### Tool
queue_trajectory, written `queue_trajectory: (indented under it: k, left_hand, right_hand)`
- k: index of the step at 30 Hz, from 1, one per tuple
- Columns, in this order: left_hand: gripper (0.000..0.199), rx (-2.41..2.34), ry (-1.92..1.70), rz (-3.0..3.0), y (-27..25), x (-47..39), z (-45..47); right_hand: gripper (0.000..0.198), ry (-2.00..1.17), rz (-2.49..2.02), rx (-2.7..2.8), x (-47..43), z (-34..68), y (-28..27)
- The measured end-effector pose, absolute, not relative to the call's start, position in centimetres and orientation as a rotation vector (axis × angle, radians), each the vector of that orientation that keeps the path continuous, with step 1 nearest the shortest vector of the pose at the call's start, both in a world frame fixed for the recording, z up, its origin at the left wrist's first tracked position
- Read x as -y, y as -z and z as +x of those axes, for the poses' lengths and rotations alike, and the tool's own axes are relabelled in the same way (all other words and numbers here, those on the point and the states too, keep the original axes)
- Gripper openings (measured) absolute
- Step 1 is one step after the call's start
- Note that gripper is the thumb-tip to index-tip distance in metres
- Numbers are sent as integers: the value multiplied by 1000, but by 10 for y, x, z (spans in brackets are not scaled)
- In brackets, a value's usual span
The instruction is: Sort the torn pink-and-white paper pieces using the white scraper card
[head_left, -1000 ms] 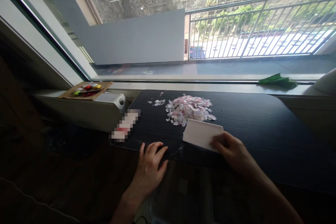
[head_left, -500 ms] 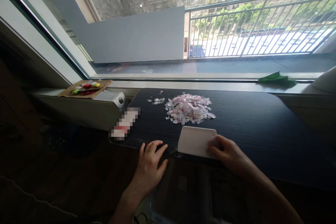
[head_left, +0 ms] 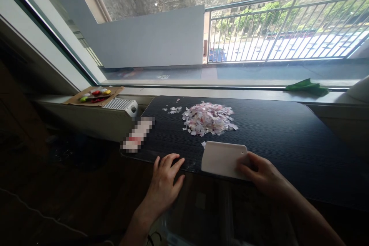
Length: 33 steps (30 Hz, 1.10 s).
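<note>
My right hand is closed on the right end of a flat white scraper, pinched between thumb and fingers. The scraper lies low over the front edge of the black table. A single paper scrap shows by its upper left corner. Behind it is a heap of small pink and white paper scraps, with a few loose scraps to the left. My left hand rests at the table's front edge, fingers spread, holding nothing.
A blurred-out pale item lies at the table's left end. Beyond stand a white heater and cardboard with colourful items. A green cloth lies on the sill below the window. A pale cable runs across the dark floor.
My right hand has moved the scraper a little to the right and toward me. One paper scrap now shows by its upper left corner. My left hand has stayed in place.
</note>
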State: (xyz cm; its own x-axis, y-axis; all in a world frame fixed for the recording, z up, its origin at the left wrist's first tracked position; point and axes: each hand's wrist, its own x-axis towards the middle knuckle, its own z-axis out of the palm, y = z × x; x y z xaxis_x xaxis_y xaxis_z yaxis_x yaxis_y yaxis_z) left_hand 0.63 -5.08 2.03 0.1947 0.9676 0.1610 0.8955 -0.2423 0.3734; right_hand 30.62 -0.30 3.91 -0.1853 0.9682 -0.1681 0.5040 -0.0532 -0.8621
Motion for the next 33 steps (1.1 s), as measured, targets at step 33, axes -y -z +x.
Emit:
queue_trajectory:
  k: [33]
  left_hand:
    - [40,-1839,-481,2420,-12,50,-2]
  right_hand:
    - [22,-612,-1947,1523,37,402,-60]
